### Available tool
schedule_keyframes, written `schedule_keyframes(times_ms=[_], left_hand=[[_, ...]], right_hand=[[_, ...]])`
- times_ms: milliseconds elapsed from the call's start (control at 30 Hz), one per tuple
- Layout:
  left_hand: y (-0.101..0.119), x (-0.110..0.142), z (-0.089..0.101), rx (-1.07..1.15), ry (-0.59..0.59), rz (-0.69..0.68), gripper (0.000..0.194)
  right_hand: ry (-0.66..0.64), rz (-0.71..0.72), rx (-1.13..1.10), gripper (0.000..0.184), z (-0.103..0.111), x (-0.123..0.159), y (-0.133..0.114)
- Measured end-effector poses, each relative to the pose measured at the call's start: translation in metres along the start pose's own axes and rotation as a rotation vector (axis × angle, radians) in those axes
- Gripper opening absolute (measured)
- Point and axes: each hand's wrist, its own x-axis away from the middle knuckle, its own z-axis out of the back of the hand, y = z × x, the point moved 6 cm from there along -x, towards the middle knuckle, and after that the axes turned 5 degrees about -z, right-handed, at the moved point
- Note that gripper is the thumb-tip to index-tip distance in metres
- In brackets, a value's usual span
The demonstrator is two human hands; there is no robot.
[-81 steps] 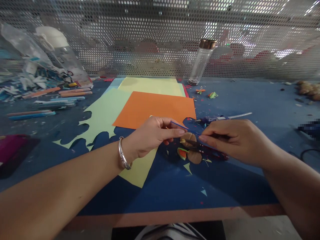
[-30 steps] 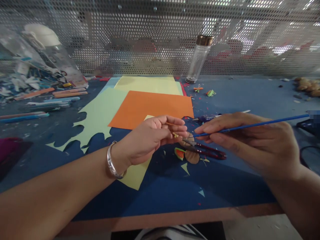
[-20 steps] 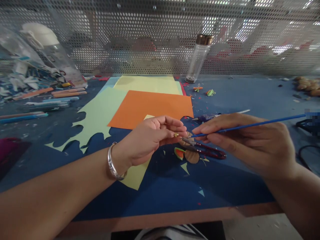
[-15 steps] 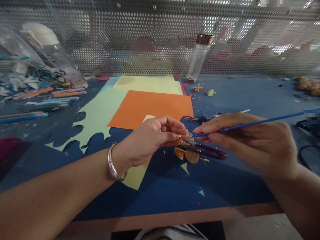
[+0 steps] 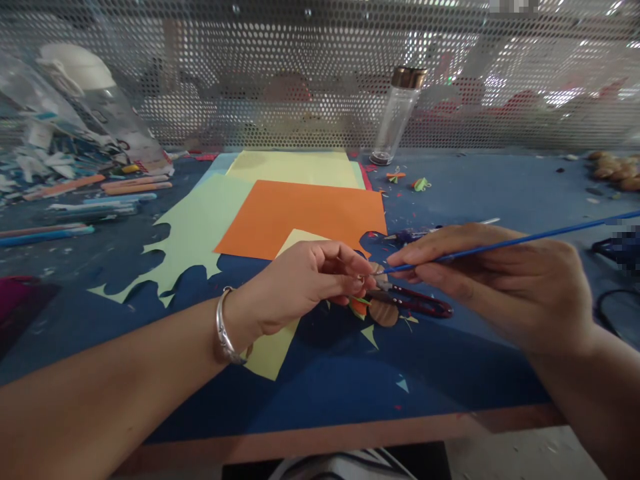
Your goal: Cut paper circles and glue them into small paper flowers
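Observation:
My left hand (image 5: 305,283), with a silver bracelet at the wrist, pinches a tiny piece between thumb and fingertips; its shape is too small to make out. In my right hand (image 5: 505,287) is a thin blue paintbrush (image 5: 520,240), its metal-ended tip close to the left fingertips. Just below the tips lie dark red snips (image 5: 425,304) and a round wooden disc (image 5: 384,313). A small folded orange and green paper piece (image 5: 358,308) is partly hidden by the left fingers. Under the left hand runs a yellow paper strip (image 5: 275,350).
An orange sheet (image 5: 305,217) overlaps a cut-out pale green sheet (image 5: 205,213) and yellow paper (image 5: 295,163). Behind stand a glass bottle (image 5: 395,120) and a white-capped bottle (image 5: 105,107) before a perforated metal screen (image 5: 300,67). Several pens (image 5: 100,207) lie left; paper scraps (image 5: 370,337) are scattered in front.
The left fingers have rolled and lowered slightly, covering more of the folded paper piece. The yellowish bit in their pinch shows less. The paintbrush tip has shifted slightly left.

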Motion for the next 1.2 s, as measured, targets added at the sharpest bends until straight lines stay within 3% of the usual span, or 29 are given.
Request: schedule_keyframes(times_ms=[400,900,1200], left_hand=[[0.0,-0.002,0.008,0.08,0.064,-0.035,0.01],[-0.003,-0.001,0.009,0.159,0.078,-0.008,0.016],[-0.005,-0.004,0.015,0.268,0.161,0.004,0.014]], right_hand=[[0.038,0.073,0.059,0.02,0.001,0.0,-0.005],[0.036,0.051,0.064,0.025,0.002,0.001,-0.001],[0.145,0.009,0.069,0.022,0.005,0.004,0.0]])
